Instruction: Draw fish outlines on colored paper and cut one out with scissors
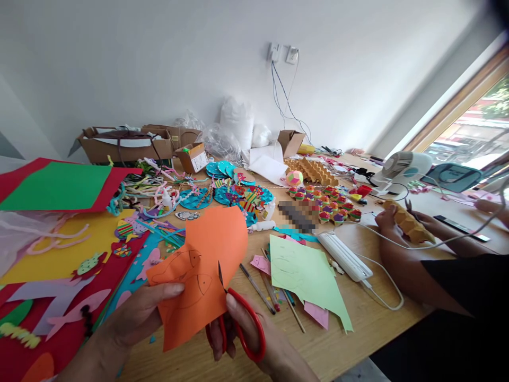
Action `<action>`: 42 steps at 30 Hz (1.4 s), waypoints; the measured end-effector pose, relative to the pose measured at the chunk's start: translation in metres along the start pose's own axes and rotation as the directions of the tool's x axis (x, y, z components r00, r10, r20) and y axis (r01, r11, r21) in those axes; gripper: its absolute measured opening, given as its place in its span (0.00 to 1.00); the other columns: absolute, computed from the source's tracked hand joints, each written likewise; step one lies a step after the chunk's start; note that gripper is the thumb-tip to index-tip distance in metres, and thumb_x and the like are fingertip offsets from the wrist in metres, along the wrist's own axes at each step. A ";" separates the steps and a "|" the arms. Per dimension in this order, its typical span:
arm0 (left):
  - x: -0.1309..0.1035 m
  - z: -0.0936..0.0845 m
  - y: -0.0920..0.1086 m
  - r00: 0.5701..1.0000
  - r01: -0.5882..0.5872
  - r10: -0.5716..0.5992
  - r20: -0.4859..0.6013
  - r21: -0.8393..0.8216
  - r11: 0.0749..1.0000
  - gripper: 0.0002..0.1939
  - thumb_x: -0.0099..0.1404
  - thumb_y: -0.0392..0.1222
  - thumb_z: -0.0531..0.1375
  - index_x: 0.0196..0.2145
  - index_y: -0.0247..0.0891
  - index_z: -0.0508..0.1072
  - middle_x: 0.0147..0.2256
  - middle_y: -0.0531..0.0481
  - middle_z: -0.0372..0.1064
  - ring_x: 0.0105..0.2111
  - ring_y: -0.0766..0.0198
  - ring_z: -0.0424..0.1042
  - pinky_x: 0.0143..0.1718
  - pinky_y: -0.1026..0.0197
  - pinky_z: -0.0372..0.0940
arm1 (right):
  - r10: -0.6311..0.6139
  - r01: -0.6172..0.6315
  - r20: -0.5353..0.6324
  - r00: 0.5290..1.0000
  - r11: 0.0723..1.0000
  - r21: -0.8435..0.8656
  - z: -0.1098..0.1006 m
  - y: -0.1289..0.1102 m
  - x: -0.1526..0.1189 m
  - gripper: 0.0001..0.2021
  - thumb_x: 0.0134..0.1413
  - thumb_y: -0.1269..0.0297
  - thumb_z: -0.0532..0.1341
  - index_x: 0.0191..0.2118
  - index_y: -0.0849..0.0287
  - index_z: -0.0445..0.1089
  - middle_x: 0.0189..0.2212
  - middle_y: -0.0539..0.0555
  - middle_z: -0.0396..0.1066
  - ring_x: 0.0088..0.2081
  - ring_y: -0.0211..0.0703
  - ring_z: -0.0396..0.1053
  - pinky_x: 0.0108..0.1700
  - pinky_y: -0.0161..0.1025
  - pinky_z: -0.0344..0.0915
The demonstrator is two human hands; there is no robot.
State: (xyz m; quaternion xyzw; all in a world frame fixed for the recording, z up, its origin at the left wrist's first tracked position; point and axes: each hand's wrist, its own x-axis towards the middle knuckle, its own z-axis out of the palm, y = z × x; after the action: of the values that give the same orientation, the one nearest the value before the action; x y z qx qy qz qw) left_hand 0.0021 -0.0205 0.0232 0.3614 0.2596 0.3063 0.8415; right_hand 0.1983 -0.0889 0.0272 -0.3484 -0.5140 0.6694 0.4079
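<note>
My left hand [135, 313] pinches the left side of an orange sheet of paper [217, 233], thumb on top. Fish outlines are drawn on the sheet in dark lines. My right hand [248, 331] has its thumb and fingers in the red handles of a pair of scissors [260, 337]. The scissors' blade points up over the orange paper, near the right-hand fish drawing; the other blade is hidden behind the sheet. On the table to the right lies a pale green sheet [302, 273] with faint drawn lines and a cut edge, beside pens [258, 289].
A co-worker's hands [387, 223] hold a yellow egg-carton strip [409, 223] and scissors at right. A white power strip [345, 257] with its cable lies between us. Coloured paper [55, 185] and cut-out fish cover the left. Painted egg-carton cups [330, 204], a fan [403, 167] and boxes [123, 146] stand farther back.
</note>
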 end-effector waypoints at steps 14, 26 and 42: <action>0.001 0.004 0.004 0.999 0.016 -0.020 0.036 0.096 0.995 0.19 0.57 0.40 0.61 0.48 0.40 0.72 0.40 0.49 0.76 0.47 0.50 0.70 0.47 0.54 0.64 | 0.025 -0.031 -0.083 0.996 0.997 -0.074 0.001 -0.002 -0.001 0.29 0.59 0.42 0.44 0.20 0.59 0.63 0.14 0.50 0.60 0.16 0.34 0.53 0.21 0.34 0.50; -0.001 0.003 0.005 0.999 0.045 -0.045 -0.002 0.069 0.997 0.15 0.55 0.40 0.63 0.42 0.38 0.76 0.37 0.49 0.77 0.47 0.49 0.70 0.51 0.50 0.61 | 0.049 -0.054 -0.091 0.995 0.997 -0.057 -0.001 0.003 0.001 0.29 0.56 0.40 0.49 0.18 0.60 0.60 0.10 0.45 0.57 0.13 0.28 0.50 0.17 0.30 0.44; -0.005 0.004 0.001 0.998 0.067 -0.067 -0.003 0.117 0.991 0.11 0.52 0.43 0.67 0.34 0.40 0.79 0.34 0.48 0.77 0.40 0.51 0.74 0.44 0.56 0.66 | 0.029 -0.036 -0.145 0.989 0.998 -0.048 0.003 0.010 -0.001 0.28 0.56 0.40 0.49 0.17 0.59 0.57 0.09 0.44 0.53 0.12 0.27 0.49 0.16 0.29 0.43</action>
State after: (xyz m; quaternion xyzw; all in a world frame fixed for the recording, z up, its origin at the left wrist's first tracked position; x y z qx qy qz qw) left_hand 0.0008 -0.0254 0.0272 0.4015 0.2889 0.2621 0.8286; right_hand 0.1940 -0.0921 0.0185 -0.4145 -0.4941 0.6358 0.4241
